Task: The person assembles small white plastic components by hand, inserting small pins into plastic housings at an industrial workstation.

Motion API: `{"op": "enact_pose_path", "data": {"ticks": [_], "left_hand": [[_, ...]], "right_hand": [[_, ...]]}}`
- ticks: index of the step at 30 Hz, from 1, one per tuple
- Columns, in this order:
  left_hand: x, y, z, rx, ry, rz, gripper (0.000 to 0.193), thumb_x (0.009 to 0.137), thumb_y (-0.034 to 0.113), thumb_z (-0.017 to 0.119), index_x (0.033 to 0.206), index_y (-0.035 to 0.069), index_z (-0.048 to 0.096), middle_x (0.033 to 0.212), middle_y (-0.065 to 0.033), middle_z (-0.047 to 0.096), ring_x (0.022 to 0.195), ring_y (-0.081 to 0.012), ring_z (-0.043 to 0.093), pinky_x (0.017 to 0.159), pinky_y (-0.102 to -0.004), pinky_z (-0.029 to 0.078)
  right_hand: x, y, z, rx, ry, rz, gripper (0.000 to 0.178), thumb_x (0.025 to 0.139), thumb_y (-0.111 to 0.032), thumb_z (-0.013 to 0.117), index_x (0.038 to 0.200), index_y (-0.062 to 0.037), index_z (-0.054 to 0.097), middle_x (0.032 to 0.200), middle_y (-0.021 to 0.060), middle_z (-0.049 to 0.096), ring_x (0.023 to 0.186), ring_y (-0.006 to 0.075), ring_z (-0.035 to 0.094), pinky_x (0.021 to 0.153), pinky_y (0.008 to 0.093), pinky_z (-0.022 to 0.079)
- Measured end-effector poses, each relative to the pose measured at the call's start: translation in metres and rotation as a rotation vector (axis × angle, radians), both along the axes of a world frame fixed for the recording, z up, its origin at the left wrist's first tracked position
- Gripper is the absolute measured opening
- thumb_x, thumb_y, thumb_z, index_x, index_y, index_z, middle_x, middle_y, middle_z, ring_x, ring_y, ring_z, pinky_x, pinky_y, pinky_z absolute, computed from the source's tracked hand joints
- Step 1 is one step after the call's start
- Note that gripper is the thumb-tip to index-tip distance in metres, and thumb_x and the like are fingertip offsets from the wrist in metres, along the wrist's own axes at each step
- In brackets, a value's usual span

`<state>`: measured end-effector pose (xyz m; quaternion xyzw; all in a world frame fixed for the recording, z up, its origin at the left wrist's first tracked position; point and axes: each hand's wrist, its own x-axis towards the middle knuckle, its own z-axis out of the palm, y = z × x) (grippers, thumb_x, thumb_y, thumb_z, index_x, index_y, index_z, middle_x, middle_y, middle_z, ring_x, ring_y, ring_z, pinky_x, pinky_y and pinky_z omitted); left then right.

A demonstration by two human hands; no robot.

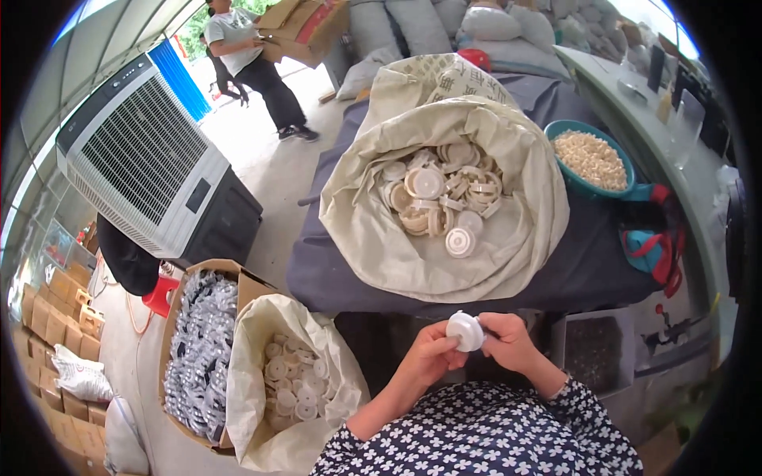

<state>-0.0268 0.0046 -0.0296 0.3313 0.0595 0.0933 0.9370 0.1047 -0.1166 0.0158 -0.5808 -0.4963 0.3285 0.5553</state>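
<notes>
Between my two hands, in front of the table edge, is a white round plastic cap (pixel 465 330), its disc face turned up. My left hand (pixel 431 355) pinches its left side between thumb and fingers. At the opposite side, my right hand (pixel 513 341) closes its fingers on the cap's edge; whether a smaller piece is also in them I cannot tell. Beyond my hands, an open cream woven sack (pixel 373 258) lies on the table, full of similar white and beige round plastic caps (pixel 429 183). A second sack (pixel 248 389) at my lower left holds more white round pieces (pixel 298 379).
A teal basin (pixel 632 165) of small pale pieces stands at the table's right. Left of the lower sack is a cardboard box (pixel 170 349) of plastic-wrapped items. A large air cooler (pixel 151 151) stands beyond. Another person (pixel 254 67) carries a cardboard box (pixel 305 32) at the far left.
</notes>
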Motion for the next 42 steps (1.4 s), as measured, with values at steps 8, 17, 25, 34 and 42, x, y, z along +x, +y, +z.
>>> {"op": "enact_pose_path", "data": {"ticks": [8, 17, 25, 34, 42], "left_hand": [[-0.002, 0.007, 0.009, 0.021, 0.075, 0.177, 0.061, 0.072, 0.019, 0.067, 0.127, 0.009, 0.041, 0.093, -0.0103, 0.060, 0.051, -0.0158, 0.054, 0.036, -0.0207, 0.037], [0.011, 0.013, 0.042, 0.571, 0.271, 0.272, 0.014, 0.085, 0.012, 0.055, 0.088, 0.003, 0.063, 0.069, -0.0013, 0.059, 0.048, -0.0063, 0.050, 0.042, -0.0168, 0.034], [0.017, -0.004, 0.035, 0.619, 0.267, 0.278, 0.025, 0.089, 0.024, 0.050, 0.077, 0.003, 0.056, 0.064, -0.0002, 0.053, 0.050, -0.0065, 0.047, 0.043, -0.0194, 0.036], [-0.013, 0.017, 0.004, 0.272, 0.150, 0.342, 0.030, 0.089, 0.031, 0.049, 0.077, 0.004, 0.056, 0.067, -0.0075, 0.058, 0.047, -0.0159, 0.052, 0.039, -0.0225, 0.034], [-0.014, 0.013, 0.012, 0.242, 0.205, 0.382, 0.032, 0.089, 0.032, 0.048, 0.076, 0.004, 0.055, 0.067, -0.0084, 0.059, 0.048, -0.0167, 0.053, 0.038, -0.0229, 0.035]], "right_hand": [[-0.006, 0.011, -0.013, 0.046, -0.203, -0.321, 0.008, 0.082, -0.002, 0.053, 0.088, 0.0018, 0.054, 0.070, 0.0122, 0.055, 0.062, 0.0192, 0.056, 0.059, 0.0295, 0.045], [0.011, 0.011, 0.010, 0.059, -0.047, -0.270, 0.010, 0.081, -0.003, 0.058, 0.089, 0.0019, 0.058, 0.069, 0.0026, 0.055, 0.061, 0.0071, 0.050, 0.053, 0.0226, 0.041], [0.011, -0.001, 0.012, 0.149, -0.107, -0.256, 0.008, 0.079, -0.006, 0.061, 0.082, -0.0001, 0.059, 0.064, 0.0039, 0.055, 0.054, 0.0128, 0.052, 0.050, 0.0257, 0.041], [0.171, -0.009, 0.068, 0.298, 0.202, -0.943, 0.010, 0.078, -0.013, 0.059, 0.079, -0.0026, 0.057, 0.051, -0.0004, 0.047, 0.037, 0.0070, 0.042, 0.031, 0.0216, 0.027], [0.263, -0.005, 0.056, 0.163, 0.161, -1.032, 0.017, 0.074, -0.008, 0.058, 0.088, 0.0011, 0.059, 0.053, 0.0007, 0.049, 0.037, 0.0086, 0.042, 0.032, 0.0232, 0.028]]}}
